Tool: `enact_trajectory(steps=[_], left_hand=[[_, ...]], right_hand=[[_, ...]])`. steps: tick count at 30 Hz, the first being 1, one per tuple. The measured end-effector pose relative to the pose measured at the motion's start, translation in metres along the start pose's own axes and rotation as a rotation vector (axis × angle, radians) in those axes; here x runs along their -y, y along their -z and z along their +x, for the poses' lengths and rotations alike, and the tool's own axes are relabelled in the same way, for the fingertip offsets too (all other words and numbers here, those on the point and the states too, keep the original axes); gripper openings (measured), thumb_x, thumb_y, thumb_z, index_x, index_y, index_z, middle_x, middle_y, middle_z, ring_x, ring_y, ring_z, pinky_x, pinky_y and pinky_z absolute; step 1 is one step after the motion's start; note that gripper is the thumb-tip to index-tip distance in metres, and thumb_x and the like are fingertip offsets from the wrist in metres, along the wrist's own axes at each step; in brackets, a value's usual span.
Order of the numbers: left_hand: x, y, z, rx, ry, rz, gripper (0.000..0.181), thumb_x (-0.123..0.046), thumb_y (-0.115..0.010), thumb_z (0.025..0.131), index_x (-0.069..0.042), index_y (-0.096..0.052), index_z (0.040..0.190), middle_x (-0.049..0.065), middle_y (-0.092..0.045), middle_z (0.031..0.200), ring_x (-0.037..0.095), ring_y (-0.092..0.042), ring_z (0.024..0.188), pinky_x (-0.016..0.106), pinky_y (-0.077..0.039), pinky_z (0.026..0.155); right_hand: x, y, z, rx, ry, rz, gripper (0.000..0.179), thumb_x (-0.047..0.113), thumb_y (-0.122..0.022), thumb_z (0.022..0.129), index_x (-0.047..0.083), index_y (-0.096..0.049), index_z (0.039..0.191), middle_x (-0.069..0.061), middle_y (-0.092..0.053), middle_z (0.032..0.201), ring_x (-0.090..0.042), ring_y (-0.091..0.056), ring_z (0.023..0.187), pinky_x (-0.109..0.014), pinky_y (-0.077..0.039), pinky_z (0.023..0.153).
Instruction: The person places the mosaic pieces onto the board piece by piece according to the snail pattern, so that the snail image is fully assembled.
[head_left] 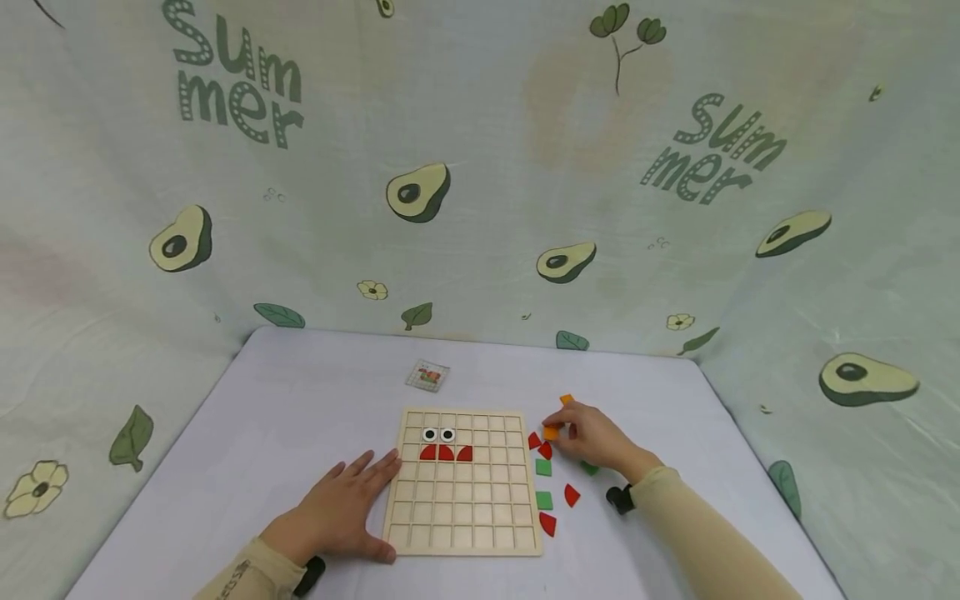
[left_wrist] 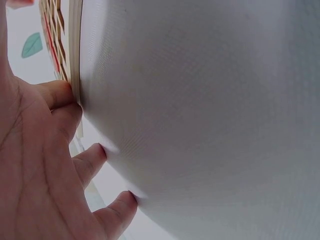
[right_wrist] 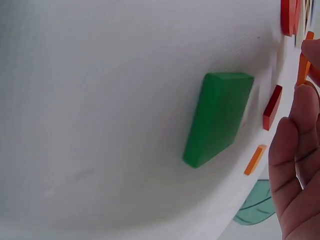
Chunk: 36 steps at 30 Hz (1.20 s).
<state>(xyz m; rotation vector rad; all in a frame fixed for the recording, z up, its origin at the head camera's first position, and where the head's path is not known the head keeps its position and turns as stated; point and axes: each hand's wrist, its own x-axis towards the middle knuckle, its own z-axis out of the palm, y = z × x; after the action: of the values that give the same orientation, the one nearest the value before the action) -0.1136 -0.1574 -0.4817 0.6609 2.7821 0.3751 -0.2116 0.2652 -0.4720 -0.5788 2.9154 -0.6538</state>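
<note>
A wooden grid board [head_left: 482, 492] lies on the table, with two eye tiles [head_left: 429, 435] in one row and three red quarter-round tiles [head_left: 446, 453] in the row below. My left hand [head_left: 337, 508] is spread flat at the board's left edge, and in the left wrist view its fingertips [left_wrist: 67, 92] touch the wooden side. Just off the board's right edge, my right hand [head_left: 596, 437] pinches an orange square tile [head_left: 551, 433] between thumb and fingers. The right wrist view shows this orange tile [right_wrist: 304, 62] held on edge, clear of the fabric.
Loose red tiles [head_left: 572, 495] and green squares [head_left: 543, 467] are scattered right of the board. Another orange tile [head_left: 567, 400] lies beyond my right hand, and a green tile [head_left: 589, 468] sits partly under it. A small picture card [head_left: 428, 376] is behind the board.
</note>
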Motion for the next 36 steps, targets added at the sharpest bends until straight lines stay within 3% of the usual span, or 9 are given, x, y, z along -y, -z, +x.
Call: enact_trajectory(steps=[7,14,21,27,36], left_hand=[[0.002,-0.002,0.001,0.001,-0.007,0.0,0.122,-0.081,-0.075,0.057,-0.012,-0.041,0.153,0.0,-0.033,0.16,0.038,-0.028,0.144,0.067,-0.028,0.108],[0.002,-0.001,0.001,-0.01,-0.011,-0.001,0.123,-0.081,-0.075,0.057,-0.012,-0.041,0.153,0.001,-0.034,0.16,0.038,-0.028,0.144,0.067,-0.028,0.107],[0.003,0.001,0.002,-0.019,-0.009,0.003,0.123,-0.08,-0.076,0.057,-0.011,-0.041,0.152,0.002,-0.035,0.159,0.039,-0.029,0.144,0.068,-0.029,0.107],[0.002,-0.001,0.003,-0.016,-0.022,0.001,0.123,-0.081,-0.075,0.057,-0.011,-0.041,0.152,0.002,-0.034,0.159,0.039,-0.029,0.144,0.068,-0.028,0.107],[0.003,-0.001,0.004,-0.016,-0.012,0.012,0.123,-0.082,-0.074,0.056,-0.012,-0.041,0.152,0.001,-0.035,0.159,0.039,-0.029,0.144,0.068,-0.029,0.107]], right_hand=[[0.009,-0.002,0.005,0.006,0.089,0.001,0.029,0.013,-0.076,0.086,0.017,-0.075,0.115,0.008,-0.062,0.1,-0.011,-0.052,0.077,-0.025,-0.048,0.066],[0.029,-0.008,0.016,0.065,0.142,0.019,0.027,0.016,-0.073,0.088,0.019,-0.074,0.115,0.01,-0.059,0.099,-0.009,-0.053,0.074,-0.025,-0.049,0.065],[0.054,-0.028,0.028,0.118,0.232,0.062,0.026,0.016,-0.073,0.089,0.02,-0.075,0.114,0.011,-0.06,0.098,-0.007,-0.052,0.073,-0.023,-0.048,0.063],[0.071,-0.041,0.031,0.131,0.251,0.041,0.026,0.016,-0.071,0.09,0.021,-0.075,0.115,0.011,-0.06,0.098,-0.007,-0.051,0.072,-0.023,-0.046,0.063],[0.082,-0.042,0.032,0.141,0.281,0.015,0.027,0.017,-0.071,0.091,0.021,-0.074,0.117,0.01,-0.061,0.103,-0.006,-0.051,0.075,-0.023,-0.046,0.068]])
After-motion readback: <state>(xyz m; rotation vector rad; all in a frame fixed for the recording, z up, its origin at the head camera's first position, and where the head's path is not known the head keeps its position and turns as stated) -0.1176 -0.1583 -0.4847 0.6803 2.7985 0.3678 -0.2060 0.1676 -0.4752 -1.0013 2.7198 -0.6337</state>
